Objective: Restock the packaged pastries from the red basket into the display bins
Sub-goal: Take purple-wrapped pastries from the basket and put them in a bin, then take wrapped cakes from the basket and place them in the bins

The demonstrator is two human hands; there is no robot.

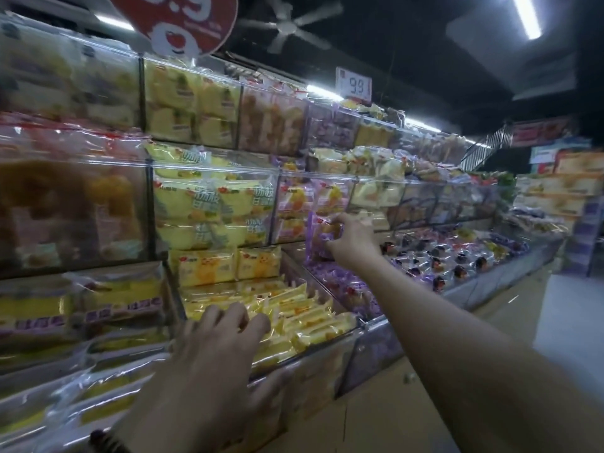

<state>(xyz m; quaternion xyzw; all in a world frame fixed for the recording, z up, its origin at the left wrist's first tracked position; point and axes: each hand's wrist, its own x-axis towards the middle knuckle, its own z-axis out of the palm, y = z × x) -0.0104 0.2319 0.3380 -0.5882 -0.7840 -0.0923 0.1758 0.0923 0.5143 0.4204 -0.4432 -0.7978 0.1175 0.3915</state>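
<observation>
The purple pastry packet (322, 238) in my right hand (353, 240) stands upright, its long axis close to vertical and its printed face turned toward the left. It is at the back of the low purple bin (376, 351), just under the clear front of the shelf above. In the next bin (313, 371) to the left, long yellow pastry packets (304, 308) lie packed side by side in rows.

The display is a tiered wall of clear plastic bins running away to the right, filled with yellow, orange and purple wrapped cakes. A white price card (353, 84) reading 9.9 stands on top, and a round red sign (176, 21) hangs above it. The ceiling is dark, with a fan (294, 24) and a strip light (526, 14). Pale floor (572, 315) shows on the right.

My right arm is stretched out, and that hand pinches the purple packet by its right edge between thumb and fingers. My left hand (212, 351) is well apart from it, lower and nearer me, over the yellow packets. Its fingers are loosely curled and hold nothing; I cannot tell whether the fingertips touch the wrappers.
</observation>
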